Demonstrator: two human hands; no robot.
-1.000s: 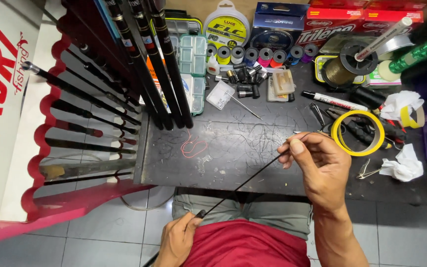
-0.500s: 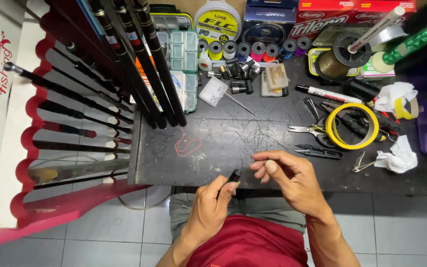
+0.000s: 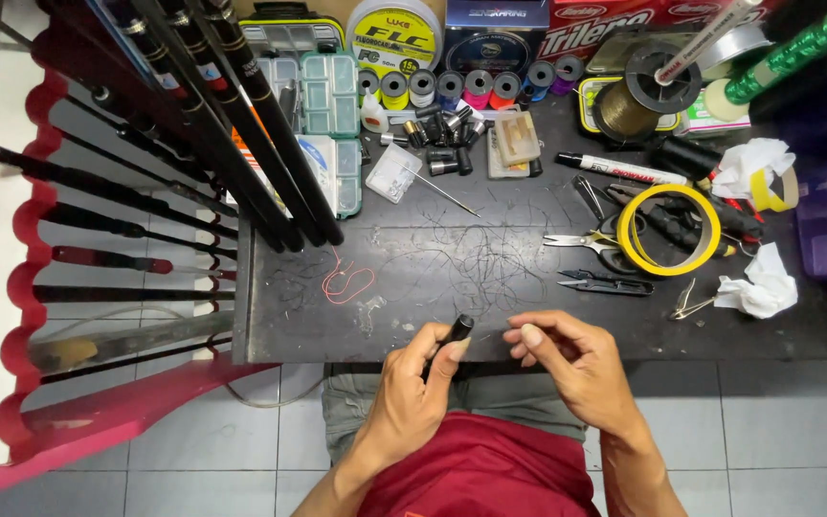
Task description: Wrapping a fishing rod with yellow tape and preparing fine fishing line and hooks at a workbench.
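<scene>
You're at a fishing-tackle repair bench, a red rack (image 3: 98, 402) of black fishing rods (image 3: 241, 124) on your left, spools of line (image 3: 437, 86) and clear tackle boxes (image 3: 329, 96) along the back, scissors (image 3: 586, 241), tape roll (image 3: 667, 230) and line scraps on the dark worktop (image 3: 490, 287).

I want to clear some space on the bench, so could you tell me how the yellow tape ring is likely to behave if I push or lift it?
The yellow tape ring is a thin, hollow hoop, so it is probably light and would slide easily. It lies flat over the pliers and scissors, so a push may catch on them or drag them along. Stood on edge, it would likely roll.
</scene>
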